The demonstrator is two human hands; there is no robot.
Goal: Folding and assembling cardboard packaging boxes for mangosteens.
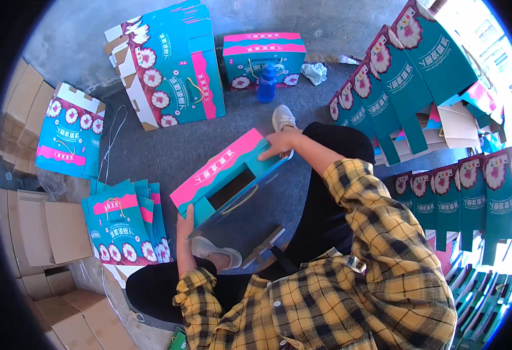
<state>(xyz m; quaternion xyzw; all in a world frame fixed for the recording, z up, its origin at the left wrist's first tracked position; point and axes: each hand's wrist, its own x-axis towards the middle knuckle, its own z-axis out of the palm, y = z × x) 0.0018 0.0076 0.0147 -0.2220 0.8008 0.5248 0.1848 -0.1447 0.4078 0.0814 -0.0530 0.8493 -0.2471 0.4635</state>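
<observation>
Between my knees I hold a pink and teal cardboard gift box (218,166), tilted, with its end flaps folded in and a dark gap showing between them. A yellow cord handle hangs on its near side. My left hand (186,223) grips the box's left end, the thumb on the teal flap. Around the right end my right hand (280,144) is closed, with the thumb pressed on the other flap; its remaining fingers are partly hidden.
Flat printed cartons (171,76) lean on the back wall beside a finished box (264,61) and a blue bottle (266,87). Another carton stack (122,224) lies left, near brown boxes (63,233). Rows of teal cartons (404,81) stand at right. Crumpled white paper (314,73) lies behind.
</observation>
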